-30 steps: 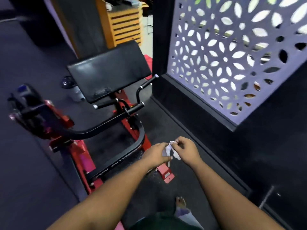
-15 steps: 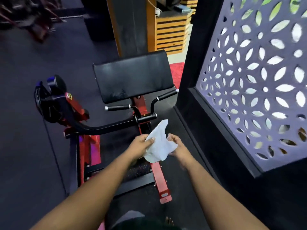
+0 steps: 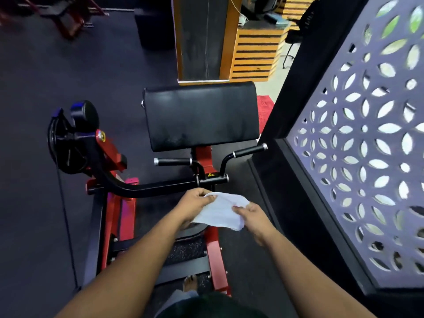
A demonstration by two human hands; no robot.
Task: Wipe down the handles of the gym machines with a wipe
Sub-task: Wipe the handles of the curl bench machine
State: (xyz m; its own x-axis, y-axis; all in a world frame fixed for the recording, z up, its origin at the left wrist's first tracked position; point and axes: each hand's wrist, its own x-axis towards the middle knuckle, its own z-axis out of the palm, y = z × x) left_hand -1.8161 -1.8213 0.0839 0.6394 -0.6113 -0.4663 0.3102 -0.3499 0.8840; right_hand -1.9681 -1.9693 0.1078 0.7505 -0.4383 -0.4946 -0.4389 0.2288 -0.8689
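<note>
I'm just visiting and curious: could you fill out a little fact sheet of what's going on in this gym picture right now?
Place: gym floor beside a patterned cut-out screen
Machine: red and black arm curl machine with a black arm pad
Handles: left handle and right handle, both untouched
Wipe: white wipe, spread out between both hands
Left hand: pinches the wipe's upper edge
Right hand: grips the wipe's right side
Stage: wiping not yet begun
</note>
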